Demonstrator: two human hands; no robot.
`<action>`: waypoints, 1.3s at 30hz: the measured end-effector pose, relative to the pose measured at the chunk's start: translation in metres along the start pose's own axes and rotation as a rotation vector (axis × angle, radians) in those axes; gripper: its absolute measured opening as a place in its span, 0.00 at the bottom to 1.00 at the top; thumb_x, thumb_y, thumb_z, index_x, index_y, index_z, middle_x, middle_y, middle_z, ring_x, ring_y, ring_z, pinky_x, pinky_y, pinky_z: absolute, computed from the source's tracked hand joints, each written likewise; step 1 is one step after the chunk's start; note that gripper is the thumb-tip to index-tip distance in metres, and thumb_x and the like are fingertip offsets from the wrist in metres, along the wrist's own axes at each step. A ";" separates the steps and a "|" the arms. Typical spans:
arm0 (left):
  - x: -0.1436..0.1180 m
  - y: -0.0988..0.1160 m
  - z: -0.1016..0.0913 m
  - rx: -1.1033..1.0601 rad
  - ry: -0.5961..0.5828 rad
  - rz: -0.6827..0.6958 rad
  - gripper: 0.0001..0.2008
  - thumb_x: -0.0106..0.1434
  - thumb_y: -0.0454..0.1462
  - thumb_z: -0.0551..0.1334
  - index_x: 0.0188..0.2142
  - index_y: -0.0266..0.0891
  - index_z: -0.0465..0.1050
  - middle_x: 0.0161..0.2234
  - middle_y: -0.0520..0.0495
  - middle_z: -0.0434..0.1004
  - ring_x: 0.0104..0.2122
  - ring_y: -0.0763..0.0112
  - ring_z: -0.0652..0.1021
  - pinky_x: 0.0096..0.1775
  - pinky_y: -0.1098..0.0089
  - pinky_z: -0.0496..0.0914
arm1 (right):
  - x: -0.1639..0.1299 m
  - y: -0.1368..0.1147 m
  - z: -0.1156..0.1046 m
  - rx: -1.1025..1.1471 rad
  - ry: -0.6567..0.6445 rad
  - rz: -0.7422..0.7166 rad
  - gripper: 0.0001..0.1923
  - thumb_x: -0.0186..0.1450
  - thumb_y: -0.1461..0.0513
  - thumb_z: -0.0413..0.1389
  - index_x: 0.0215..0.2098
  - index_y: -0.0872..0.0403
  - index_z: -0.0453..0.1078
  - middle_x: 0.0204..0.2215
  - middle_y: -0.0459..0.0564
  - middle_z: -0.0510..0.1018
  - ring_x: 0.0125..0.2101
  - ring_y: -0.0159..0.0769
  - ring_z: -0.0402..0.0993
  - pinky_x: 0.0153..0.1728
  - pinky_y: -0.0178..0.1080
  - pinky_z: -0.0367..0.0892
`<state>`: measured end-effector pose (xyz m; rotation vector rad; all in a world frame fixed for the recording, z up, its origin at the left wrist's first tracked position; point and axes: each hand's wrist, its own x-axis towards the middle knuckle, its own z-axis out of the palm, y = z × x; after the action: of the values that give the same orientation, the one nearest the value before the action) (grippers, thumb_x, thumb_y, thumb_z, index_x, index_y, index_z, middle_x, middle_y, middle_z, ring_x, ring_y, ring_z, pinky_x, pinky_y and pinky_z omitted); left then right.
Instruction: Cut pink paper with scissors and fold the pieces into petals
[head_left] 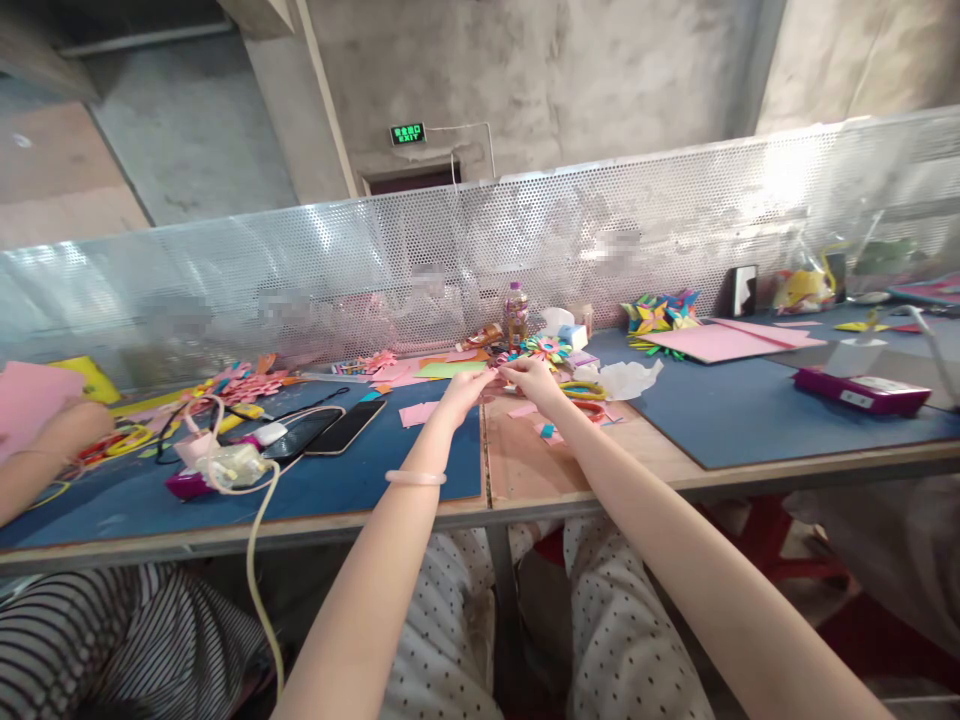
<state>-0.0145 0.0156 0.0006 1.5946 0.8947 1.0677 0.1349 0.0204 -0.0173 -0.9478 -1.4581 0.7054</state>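
My left hand (466, 390) and my right hand (531, 379) meet over the middle of the table, fingertips pinched close together. Whatever lies between them is too small to make out; a hint of pink shows there. Just beyond is a multicoloured folded-paper flower (546, 348). A light green paper sheet (452, 369) lies behind my left hand, and a pink paper piece (417, 413) lies to its left. Beside my right wrist are a yellow-handled tool (583, 390) and a red-orange loop (589, 411), perhaps scissors handles. Small paper scraps are scattered under my right forearm.
A drink bottle (516, 314) stands near the perforated metal screen (360, 285). Crumpled white tissue (631, 379) and pink sheets (731, 340) lie rightward. Leftward are a black phone (346, 428), a power strip with a cable (234, 467) and another person's hand (86, 425).
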 end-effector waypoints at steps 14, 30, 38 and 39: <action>0.004 -0.004 -0.003 -0.107 -0.095 0.044 0.19 0.51 0.45 0.64 0.37 0.35 0.76 0.36 0.40 0.78 0.37 0.62 0.76 0.44 0.61 0.65 | 0.003 0.003 -0.005 0.337 -0.122 0.170 0.14 0.47 0.55 0.61 0.27 0.58 0.74 0.26 0.48 0.76 0.25 0.29 0.68 0.24 0.30 0.61; 0.001 0.001 -0.001 -0.104 -0.077 0.033 0.17 0.51 0.44 0.64 0.36 0.34 0.75 0.37 0.40 0.78 0.38 0.62 0.77 0.44 0.61 0.66 | 0.001 0.001 -0.005 0.232 -0.054 0.126 0.14 0.50 0.54 0.58 0.28 0.57 0.75 0.24 0.47 0.75 0.22 0.28 0.66 0.20 0.30 0.59; 0.005 -0.004 -0.003 -0.082 -0.064 0.037 0.18 0.52 0.45 0.64 0.38 0.35 0.75 0.37 0.40 0.78 0.37 0.63 0.76 0.43 0.62 0.66 | -0.001 -0.001 -0.005 0.247 -0.080 0.140 0.15 0.50 0.55 0.59 0.31 0.56 0.75 0.25 0.47 0.76 0.24 0.29 0.68 0.22 0.30 0.60; 0.005 -0.005 -0.003 -0.076 -0.062 0.036 0.18 0.52 0.45 0.64 0.38 0.35 0.75 0.37 0.40 0.78 0.37 0.63 0.76 0.43 0.62 0.66 | -0.001 -0.002 -0.005 0.245 -0.082 0.140 0.15 0.50 0.55 0.58 0.31 0.56 0.75 0.25 0.47 0.76 0.24 0.29 0.67 0.22 0.30 0.60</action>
<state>-0.0157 0.0227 -0.0022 1.5773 0.7778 1.0596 0.1393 0.0181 -0.0157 -0.8435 -1.3483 1.0120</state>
